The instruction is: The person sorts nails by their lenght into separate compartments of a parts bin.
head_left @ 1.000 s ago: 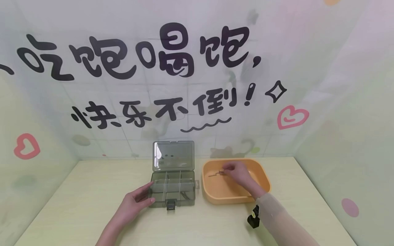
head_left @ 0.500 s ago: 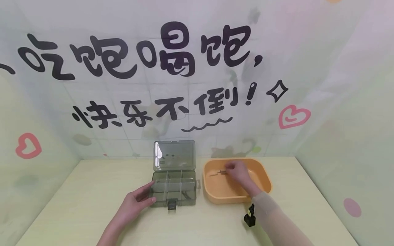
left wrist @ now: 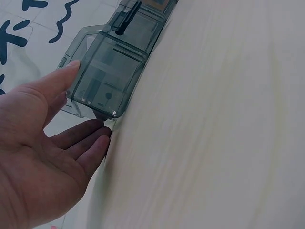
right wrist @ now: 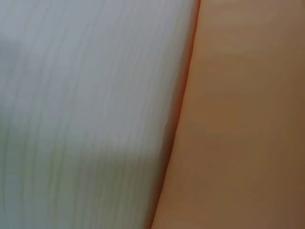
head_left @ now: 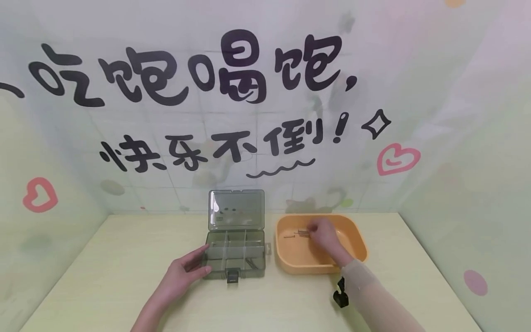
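In the head view, my left hand [head_left: 182, 276] touches the left side of a grey see-through compartment box [head_left: 235, 251], whose lid [head_left: 236, 210] stands up at the back. The left wrist view has that hand's fingers [left wrist: 86, 143] extended at the box's end. My right hand [head_left: 325, 237] reaches down into an orange tray [head_left: 280, 258], fingers curled beside a small cluster of thin metal screws or nails [head_left: 304, 233]. Another such piece [head_left: 289, 236] lies apart to the left. The right fingertips are hidden; I cannot tell whether they pinch anything.
Dark slim pieces [head_left: 250, 263] lie in the box's front right compartment. A black latch [head_left: 233, 275] hangs at its front. The box and tray stand close together on a pale wooden table [head_left: 137, 258], before a printed wall [head_left: 186, 193]. A black device [head_left: 341, 295] hangs from the right wrist.
My right hand has shifted slightly right and nearer inside the tray. The leftmost metal piece now shows apart from the cluster. My left hand stays at the box.
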The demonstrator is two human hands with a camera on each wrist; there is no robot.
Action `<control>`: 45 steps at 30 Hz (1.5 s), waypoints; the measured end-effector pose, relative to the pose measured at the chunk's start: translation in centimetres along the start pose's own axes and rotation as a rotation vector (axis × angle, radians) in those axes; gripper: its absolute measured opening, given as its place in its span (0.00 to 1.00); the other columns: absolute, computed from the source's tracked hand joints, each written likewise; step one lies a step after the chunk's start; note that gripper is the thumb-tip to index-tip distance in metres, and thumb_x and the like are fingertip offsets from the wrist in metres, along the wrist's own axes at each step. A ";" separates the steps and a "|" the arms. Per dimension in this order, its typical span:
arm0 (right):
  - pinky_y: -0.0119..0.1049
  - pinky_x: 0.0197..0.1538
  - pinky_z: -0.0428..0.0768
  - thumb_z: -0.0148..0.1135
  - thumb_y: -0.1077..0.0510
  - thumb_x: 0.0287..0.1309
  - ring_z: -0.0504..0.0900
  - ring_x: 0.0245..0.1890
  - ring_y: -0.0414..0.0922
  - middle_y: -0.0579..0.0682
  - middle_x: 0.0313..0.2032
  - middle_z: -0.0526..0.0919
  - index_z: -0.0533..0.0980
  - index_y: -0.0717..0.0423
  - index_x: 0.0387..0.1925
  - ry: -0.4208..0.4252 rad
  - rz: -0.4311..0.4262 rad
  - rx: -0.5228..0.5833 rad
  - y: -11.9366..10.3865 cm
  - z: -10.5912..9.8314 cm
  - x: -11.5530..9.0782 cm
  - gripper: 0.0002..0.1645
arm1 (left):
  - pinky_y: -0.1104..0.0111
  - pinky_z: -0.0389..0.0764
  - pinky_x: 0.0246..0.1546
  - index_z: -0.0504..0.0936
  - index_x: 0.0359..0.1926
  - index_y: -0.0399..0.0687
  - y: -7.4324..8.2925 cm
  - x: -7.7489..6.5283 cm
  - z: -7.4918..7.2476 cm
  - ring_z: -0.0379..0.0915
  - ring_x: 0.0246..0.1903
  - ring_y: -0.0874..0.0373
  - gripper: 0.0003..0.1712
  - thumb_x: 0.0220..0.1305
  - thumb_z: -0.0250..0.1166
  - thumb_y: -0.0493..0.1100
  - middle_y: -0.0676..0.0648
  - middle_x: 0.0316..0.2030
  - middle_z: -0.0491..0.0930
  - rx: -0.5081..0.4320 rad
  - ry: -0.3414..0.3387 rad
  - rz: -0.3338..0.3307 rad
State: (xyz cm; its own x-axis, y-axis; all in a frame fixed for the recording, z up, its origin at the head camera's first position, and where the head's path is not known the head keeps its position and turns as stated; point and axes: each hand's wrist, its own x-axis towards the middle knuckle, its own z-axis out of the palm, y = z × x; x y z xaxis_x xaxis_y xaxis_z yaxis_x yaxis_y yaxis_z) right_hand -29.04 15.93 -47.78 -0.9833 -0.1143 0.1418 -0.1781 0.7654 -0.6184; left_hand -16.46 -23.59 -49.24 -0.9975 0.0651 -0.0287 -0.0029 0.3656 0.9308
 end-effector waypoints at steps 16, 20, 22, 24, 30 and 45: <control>0.41 0.37 0.85 0.63 0.76 0.47 0.79 0.30 0.47 0.55 0.31 0.87 0.86 0.64 0.29 -0.068 0.009 -0.083 -0.5 -0.3 0.1 0.10 | 0.57 0.72 0.67 0.69 0.74 0.43 -0.1 0.1 0.0 0.64 0.69 0.34 0.38 0.66 0.72 0.42 0.31 0.72 0.64 -0.009 -0.001 0.007; 0.38 0.34 0.85 0.67 0.74 0.47 0.79 0.28 0.45 0.54 0.29 0.87 0.86 0.64 0.28 -0.079 -0.006 -0.084 -0.5 -0.3 -0.1 0.07 | 0.56 0.72 0.67 0.69 0.74 0.43 -0.1 0.0 0.1 0.65 0.68 0.34 0.38 0.66 0.72 0.43 0.31 0.72 0.64 0.001 0.000 0.008; 0.38 0.33 0.85 0.66 0.74 0.46 0.79 0.27 0.45 0.54 0.29 0.87 0.86 0.64 0.27 -0.082 -0.018 -0.079 -0.5 -0.2 -0.1 0.07 | 0.56 0.72 0.67 0.69 0.74 0.43 -0.1 0.0 0.1 0.64 0.69 0.34 0.39 0.66 0.72 0.43 0.31 0.72 0.64 0.002 0.000 0.006; 0.37 0.33 0.86 0.65 0.75 0.46 0.80 0.28 0.44 0.54 0.29 0.87 0.86 0.64 0.27 -0.086 -0.019 -0.072 -0.4 -0.2 -0.2 0.08 | 0.56 0.71 0.68 0.69 0.74 0.43 -0.1 0.0 0.1 0.64 0.69 0.34 0.39 0.65 0.72 0.44 0.30 0.72 0.64 0.003 -0.002 0.005; 0.34 0.30 0.84 0.64 0.75 0.49 0.80 0.28 0.44 0.53 0.28 0.86 0.86 0.64 0.28 -0.104 -0.007 -0.053 -0.3 -0.2 -0.3 0.08 | 0.57 0.71 0.68 0.69 0.74 0.43 -0.1 0.1 0.0 0.63 0.69 0.34 0.39 0.66 0.72 0.44 0.31 0.72 0.64 -0.005 -0.003 0.006; 0.31 0.29 0.80 0.61 0.75 0.53 0.79 0.29 0.44 0.54 0.32 0.87 0.87 0.65 0.31 -0.131 0.012 -0.019 -0.4 -0.3 -0.7 0.11 | 0.58 0.71 0.68 0.69 0.74 0.42 0.0 0.0 0.0 0.64 0.69 0.35 0.38 0.66 0.72 0.42 0.30 0.71 0.65 -0.001 0.005 0.009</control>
State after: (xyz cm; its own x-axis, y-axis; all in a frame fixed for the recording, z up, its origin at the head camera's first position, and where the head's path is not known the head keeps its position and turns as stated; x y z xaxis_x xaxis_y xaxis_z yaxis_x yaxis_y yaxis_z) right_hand -28.30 15.86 -47.37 -0.9822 -0.1853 0.0316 -0.1665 0.7790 -0.6046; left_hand -16.41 -23.53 -49.21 -0.9978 0.0641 -0.0185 0.0062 0.3645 0.9312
